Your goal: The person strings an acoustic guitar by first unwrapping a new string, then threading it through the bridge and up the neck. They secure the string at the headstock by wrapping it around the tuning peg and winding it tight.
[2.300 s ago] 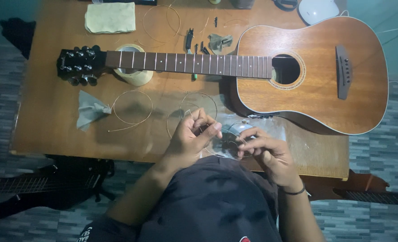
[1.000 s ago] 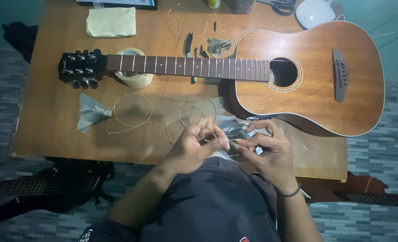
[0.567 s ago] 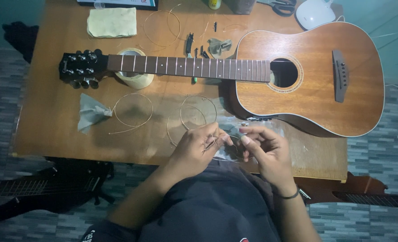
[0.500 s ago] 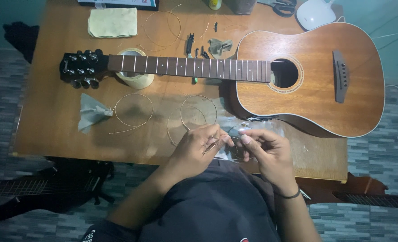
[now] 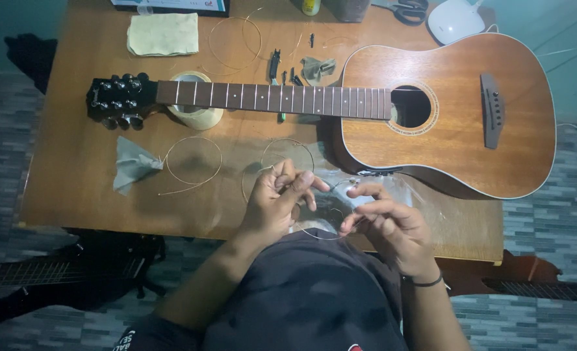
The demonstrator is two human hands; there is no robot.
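Hands meet just above the near edge of the desk point(image 5: 74, 195), in front of the person's dark shirt point(image 5: 308, 292). The left hand point(image 5: 277, 201) has its forearm coming up from the lower left; its fingers are curled in, thumb and forefinger pinched on a thin guitar string point(image 5: 321, 235) that loops down between the two hands. The right hand point(image 5: 383, 224), with a dark band point(image 5: 426, 282) at the wrist, faces it with fingers bent and the fingertips pinched on the other end of the same string. Under and just beyond the hands lies a clear plastic packet point(image 5: 392, 188), crumpled and see-through, touching the lower edge of the guitar body.

Farther on the desk, left of the hands, a coiled string point(image 5: 194, 162) lies flat, with a crumpled grey packet point(image 5: 132, 164) just beside it. Another coil point(image 5: 288, 153) lies right behind the left hand.

An acoustic guitar point(image 5: 457, 117) lies across the desk, brown body to the right, black headstock point(image 5: 116, 101) to the left, with no strings showing over the sound hole. Its neck rests on a roll of tape point(image 5: 194, 117). Behind the neck sit small dark tools point(image 5: 275, 65) and a small grey scrap point(image 5: 318, 68).

At the far edge lie a pale yellow cloth point(image 5: 164, 34), one more coil of string point(image 5: 236, 39), scissors point(image 5: 410, 10) and a white rounded object point(image 5: 456, 19). On the floor to the left lies part of a dark guitar point(image 5: 54, 286).
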